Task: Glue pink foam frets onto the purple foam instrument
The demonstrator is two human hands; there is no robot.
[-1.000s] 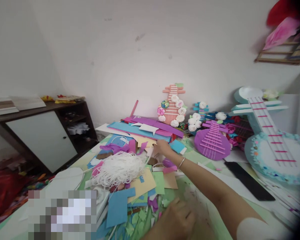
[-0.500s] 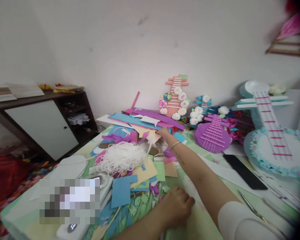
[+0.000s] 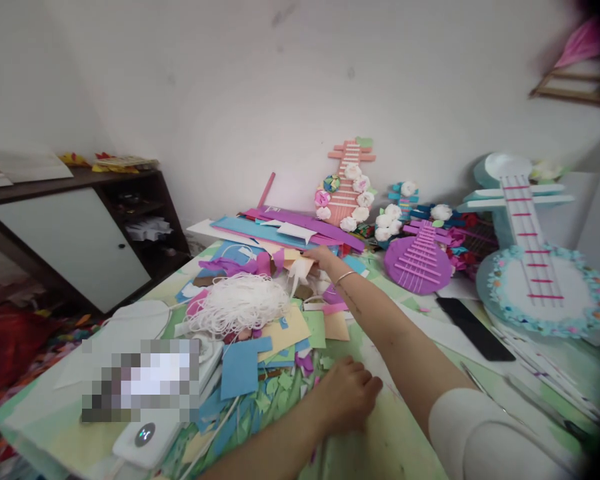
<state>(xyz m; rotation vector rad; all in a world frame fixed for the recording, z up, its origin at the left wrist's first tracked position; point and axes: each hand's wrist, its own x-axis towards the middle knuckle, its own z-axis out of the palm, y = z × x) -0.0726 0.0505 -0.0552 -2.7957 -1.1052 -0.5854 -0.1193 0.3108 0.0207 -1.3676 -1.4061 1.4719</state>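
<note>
Nearest, the left hand (image 3: 350, 393) stays loosely curled, knuckles down on the green table (image 3: 395, 433) beside the foam scraps (image 3: 280, 387); it holds nothing and has barely shifted. To its left lies a blue foam piece (image 3: 240, 367), and further off the white cord bundle (image 3: 237, 303). Farther out, the right hand (image 3: 320, 257), a bangle on its wrist, has pushed further from the nearer offcuts to the cream foam sheet (image 3: 295, 260) under the long foam stack (image 3: 285, 230). Its fingers close on that sheet's edge, though the grip is partly hidden.
</note>
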